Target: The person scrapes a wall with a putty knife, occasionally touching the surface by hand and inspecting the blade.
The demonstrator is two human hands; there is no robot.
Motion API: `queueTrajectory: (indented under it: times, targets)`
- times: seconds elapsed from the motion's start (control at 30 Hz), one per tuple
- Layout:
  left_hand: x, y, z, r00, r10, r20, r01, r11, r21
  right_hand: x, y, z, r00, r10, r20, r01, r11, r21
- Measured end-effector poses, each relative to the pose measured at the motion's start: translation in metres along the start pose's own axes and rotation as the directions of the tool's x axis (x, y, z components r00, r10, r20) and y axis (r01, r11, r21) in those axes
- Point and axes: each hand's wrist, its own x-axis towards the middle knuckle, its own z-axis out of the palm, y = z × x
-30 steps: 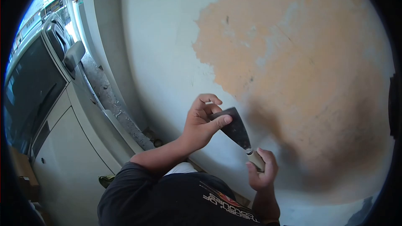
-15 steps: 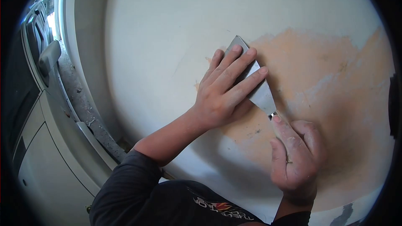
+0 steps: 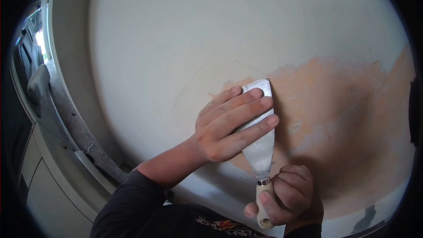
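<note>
A metal scraper (image 3: 261, 156) with a cream handle lies against a pale curved panel (image 3: 176, 31), its blade pointing up and away. My right hand (image 3: 288, 194) is closed round the handle at the lower right. Across the blade rests my left hand (image 3: 233, 123), fingers stretched and slightly apart, pressing on the metal from the left side. Beneath and to the right of the blade is a rough orange-tan patch (image 3: 330, 92) with greyish smears.
At the left are a light-coloured vehicle door (image 3: 57, 189) with a handle (image 3: 38, 81) and a dusty, speckled sill (image 3: 75, 119). A dark grey mark (image 3: 365, 218) shows on the panel's lower right edge.
Both hands and the scraper have moved down toward my body in the view. The scraper has turned more upright, and its whole handle now shows. The camera view has shifted slightly.
</note>
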Motion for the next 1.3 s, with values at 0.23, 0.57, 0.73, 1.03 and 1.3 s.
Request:
queueTrajectory:
  times: [0.23,0.57,0.73,1.03,1.3]
  targets:
    - [-0.004,0.000,-0.003,1.000,0.013,-0.004,-0.013,0.999,-0.052,0.003,-0.010,-0.027,0.986,0.120,0.113,-0.124,0.992,0.024]
    - [-0.004,0.007,-0.005,0.998,-0.036,0.052,0.037,0.999,-0.012,-0.004,-0.005,-0.033,0.961,0.091,0.261,-0.112,0.991,0.069]
    - [-0.001,0.007,-0.002,0.999,-0.034,-0.028,0.035,0.999,0.035,0.003,0.001,-0.016,0.997,0.048,0.064,-0.049,0.999,0.022]
    - [-0.001,0.004,0.008,0.991,-0.009,-0.130,0.015,0.999,0.042,0.007,-0.004,-0.022,0.988,0.059,0.141,-0.068,0.996,0.064]
    - [-0.001,0.005,0.008,0.990,-0.017,-0.141,0.013,0.999,-0.029,0.007,-0.004,-0.012,0.999,0.046,-0.007,-0.046,0.998,0.052]
